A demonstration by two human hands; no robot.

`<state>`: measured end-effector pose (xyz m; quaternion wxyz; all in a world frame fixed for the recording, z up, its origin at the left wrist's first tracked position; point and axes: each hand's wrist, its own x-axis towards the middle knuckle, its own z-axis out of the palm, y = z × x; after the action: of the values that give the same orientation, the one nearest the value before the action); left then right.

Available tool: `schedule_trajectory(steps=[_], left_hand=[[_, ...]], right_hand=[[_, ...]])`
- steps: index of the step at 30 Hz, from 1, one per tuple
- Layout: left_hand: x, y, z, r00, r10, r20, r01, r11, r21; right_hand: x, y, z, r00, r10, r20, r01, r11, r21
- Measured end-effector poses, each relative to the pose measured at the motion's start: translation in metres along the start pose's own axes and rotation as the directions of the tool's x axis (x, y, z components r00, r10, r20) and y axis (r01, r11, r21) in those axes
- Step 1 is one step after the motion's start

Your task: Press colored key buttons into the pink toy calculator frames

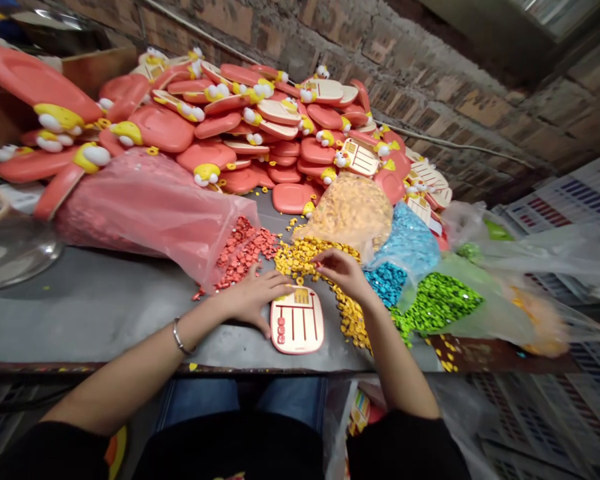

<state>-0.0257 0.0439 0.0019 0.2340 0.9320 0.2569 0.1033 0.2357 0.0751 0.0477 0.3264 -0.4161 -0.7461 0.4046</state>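
Note:
In front of me on the grey table lies a cream toy board (305,333) with a red rim, red slots and a yellow patch at its top. Several red pieces (281,330) sit along its leftmost slot. My left hand (250,300) grips the board's upper left, thumb against the side and fingertips over the top. Above the board's upper right, my right hand (343,272) is closed in a pinch on a small red piece (318,265). Yellow pieces (300,257) lie below that hand; loose red pieces (245,250) spill beyond my left hand.
Stacked red toy boards (285,147) with yellow-and-white heads line the brick wall. A bag of red pieces (145,207) lies left. Blue pieces (386,281) and green pieces (443,300) spill from bags at right. A metal dish (17,253) stands far left.

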Motion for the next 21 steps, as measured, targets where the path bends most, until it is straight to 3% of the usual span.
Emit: schedule_trajectory(steps=[3,5,9,12,17,21], left_hand=[[0.0,-0.001,0.004,1.0,-0.004,0.003,0.004,1.0,0.016],[0.001,-0.001,0.007,1.0,-0.008,0.002,0.008,0.999,0.035],[0.003,-0.001,0.011,1.0,-0.027,0.0,0.026,0.997,0.075],[0.004,-0.001,0.012,0.998,-0.055,-0.005,0.055,0.993,0.104],[0.005,0.001,0.011,0.998,-0.058,-0.011,0.058,0.992,0.112],[0.005,0.001,0.011,0.999,-0.049,-0.014,0.05,0.994,0.097]], right_hand=[[-0.044,0.003,0.008,0.995,-0.01,-0.102,0.0,0.995,-0.098],[-0.059,0.012,0.019,0.989,-0.057,-0.137,0.028,0.978,-0.206],[-0.06,0.031,0.039,0.981,-0.132,-0.144,0.059,0.904,-0.423],[-0.06,0.036,0.043,0.975,-0.154,-0.16,0.056,0.866,-0.497],[-0.077,0.028,0.042,0.99,-0.127,-0.068,0.088,0.906,-0.414],[-0.071,0.019,0.065,0.993,-0.058,-0.1,0.027,0.959,-0.283]])
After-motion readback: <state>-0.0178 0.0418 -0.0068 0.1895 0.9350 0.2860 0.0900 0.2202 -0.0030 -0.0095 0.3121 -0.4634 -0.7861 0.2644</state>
